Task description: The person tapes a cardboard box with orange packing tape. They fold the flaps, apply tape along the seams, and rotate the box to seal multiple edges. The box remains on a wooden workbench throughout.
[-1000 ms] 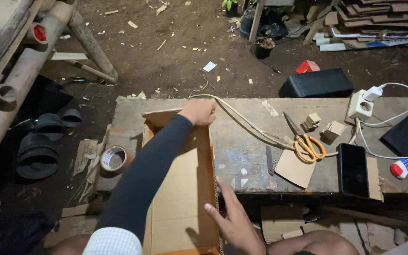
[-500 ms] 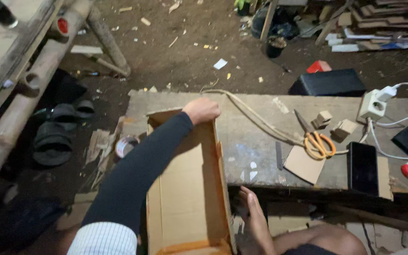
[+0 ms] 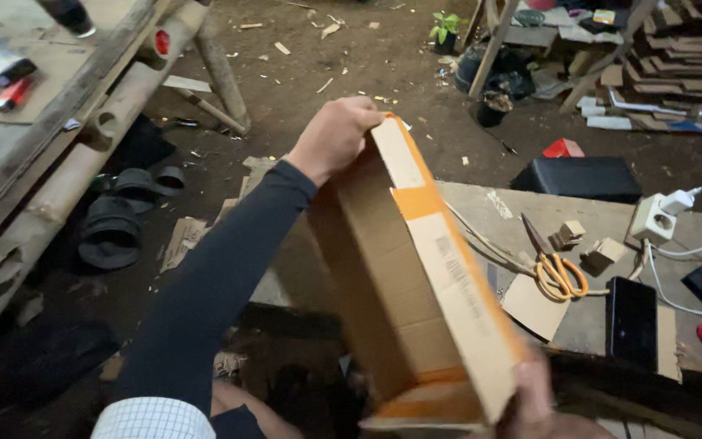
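A long brown cardboard box (image 3: 383, 276) with orange edges is lifted off the workbench and tilted, its open side turned toward me. My left hand (image 3: 336, 134) grips its far top corner, the dark sleeve stretched along the box. At the bottom edge of the view, my right hand (image 3: 534, 398) holds the near lower corner; only part of the hand shows.
The low concrete workbench (image 3: 595, 219) carries orange-handled scissors (image 3: 558, 268), a cardboard scrap (image 3: 534, 305), small cardboard cubes (image 3: 603, 250), a black phone (image 3: 631, 321), a white power strip (image 3: 652, 218) with cables. Black sandals (image 3: 111, 232) lie on the dirt floor at left beside a bamboo bench (image 3: 83, 146).
The box lay flat on the workbench under my left hand. Now both hands have lifted it up toward me and tilted it on edge; my right hand moved onto its near corner.
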A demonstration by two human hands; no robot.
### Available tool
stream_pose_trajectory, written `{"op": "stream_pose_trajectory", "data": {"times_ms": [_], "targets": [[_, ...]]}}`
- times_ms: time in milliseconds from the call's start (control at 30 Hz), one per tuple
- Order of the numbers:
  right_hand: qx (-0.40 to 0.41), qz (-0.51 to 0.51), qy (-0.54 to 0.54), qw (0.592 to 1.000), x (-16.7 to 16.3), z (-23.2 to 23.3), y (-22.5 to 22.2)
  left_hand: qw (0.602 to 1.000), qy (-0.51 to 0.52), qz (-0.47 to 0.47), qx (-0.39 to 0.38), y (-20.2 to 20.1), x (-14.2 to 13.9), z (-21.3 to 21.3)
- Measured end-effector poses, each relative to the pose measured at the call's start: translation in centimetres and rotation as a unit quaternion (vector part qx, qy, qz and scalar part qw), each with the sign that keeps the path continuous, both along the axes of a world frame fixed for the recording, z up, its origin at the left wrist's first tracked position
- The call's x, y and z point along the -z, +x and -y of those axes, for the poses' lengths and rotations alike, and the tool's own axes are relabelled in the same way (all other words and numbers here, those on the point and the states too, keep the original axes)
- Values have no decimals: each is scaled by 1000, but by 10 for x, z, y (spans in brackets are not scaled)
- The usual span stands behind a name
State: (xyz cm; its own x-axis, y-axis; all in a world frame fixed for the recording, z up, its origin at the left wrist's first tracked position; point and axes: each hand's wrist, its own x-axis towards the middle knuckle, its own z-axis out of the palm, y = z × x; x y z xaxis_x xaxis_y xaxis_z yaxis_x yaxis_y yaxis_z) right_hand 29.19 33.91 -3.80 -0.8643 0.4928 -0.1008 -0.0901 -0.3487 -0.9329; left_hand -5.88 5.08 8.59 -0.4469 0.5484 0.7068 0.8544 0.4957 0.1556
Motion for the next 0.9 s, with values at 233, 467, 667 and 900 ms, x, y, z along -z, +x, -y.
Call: {"op": "stream_pose_trajectory", "data": {"times_ms": [233, 467, 667, 900], "targets": [[-104, 31, 264, 958, -25, -71, -59, 953, 247, 53, -165, 122, 58, 55], [-205, -31, 570, 795, -30, -127, -156, 932, 284, 14, -225, 191, 83, 84], [-281, 80, 616, 732, -53, -131, -209, 964, 155, 66, -207, 181, 70, 97], [-45, -200, 643, 738, -129, -46, -153, 944, -204, 1, -260, 174, 36, 104]]}}
